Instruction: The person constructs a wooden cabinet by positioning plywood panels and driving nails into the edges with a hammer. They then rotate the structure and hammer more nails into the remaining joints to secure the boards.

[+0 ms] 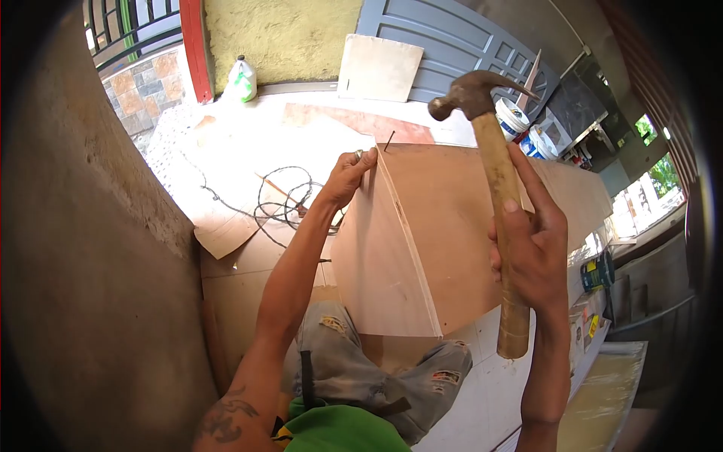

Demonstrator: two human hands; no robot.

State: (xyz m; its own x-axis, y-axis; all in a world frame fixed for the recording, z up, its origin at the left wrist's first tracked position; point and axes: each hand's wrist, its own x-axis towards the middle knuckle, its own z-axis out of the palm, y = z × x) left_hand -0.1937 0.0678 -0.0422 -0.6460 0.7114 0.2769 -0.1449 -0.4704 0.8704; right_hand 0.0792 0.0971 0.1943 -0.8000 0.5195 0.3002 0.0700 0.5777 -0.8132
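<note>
My right hand (pixel 533 252) is wrapped round the wooden handle of a claw hammer (pixel 493 154), which is raised with its metal head up. My left hand (pixel 351 178) grips the far corner of a plywood box (pixel 452 226), its thumb near the top edge. Close to that thumb, a thin dark nail (pixel 389 141) stands slightly tilted in the plywood. The hammer head is apart from the nail, up and to its right. The box has a broad top face and a side panel that meet along a pale edge in front of my knees.
A black cable (pixel 282 200) lies coiled on the floor at left, beside a plywood scrap (pixel 224 235). White buckets (pixel 539 142) and a dark can (pixel 597 271) stand to the right. A rough wall (pixel 98 248) rises close on the left. A white jug (pixel 241 81) stands behind.
</note>
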